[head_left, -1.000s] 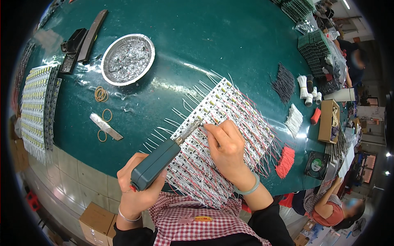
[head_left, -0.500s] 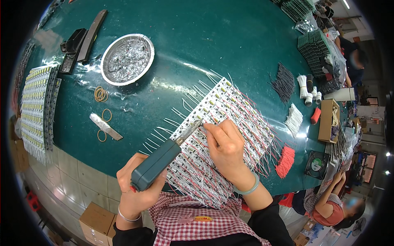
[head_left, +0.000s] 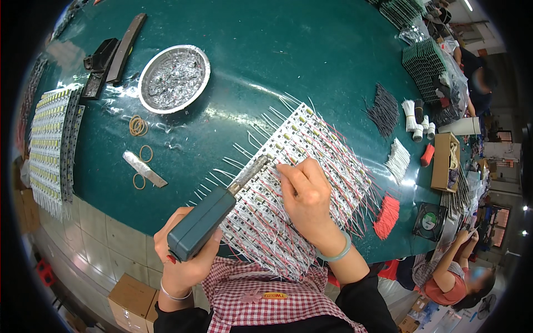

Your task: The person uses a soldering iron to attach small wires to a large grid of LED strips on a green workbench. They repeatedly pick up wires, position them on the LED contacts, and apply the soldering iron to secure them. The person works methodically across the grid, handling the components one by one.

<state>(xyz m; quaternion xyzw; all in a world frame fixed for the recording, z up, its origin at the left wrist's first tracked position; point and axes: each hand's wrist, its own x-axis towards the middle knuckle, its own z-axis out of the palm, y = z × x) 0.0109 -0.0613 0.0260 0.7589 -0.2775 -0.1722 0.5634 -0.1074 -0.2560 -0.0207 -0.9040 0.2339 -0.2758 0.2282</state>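
Note:
My left hand is wrapped round the dark green, boxy handle of a soldering iron. Its worn metal barrel slants up and to the right, with the tip over a panel of small white circuit boards. Yellow components dot this panel, and many thin red and white wires stick out from it. My right hand rests over the panel's middle, thumb and forefinger pinched together just right of the iron's tip. Whatever lies between those fingertips is too small to make out.
On the green table stand a metal basin of scraps, rubber bands and a flat metal strip. Wired boards stand at the left. Black, white and red wire bundles lie right; a co-worker sits beyond.
The soldering iron and my left hand have shifted slightly left, its tip drawing back from my right fingertips. My right hand stays pinched at nearly the same spot.

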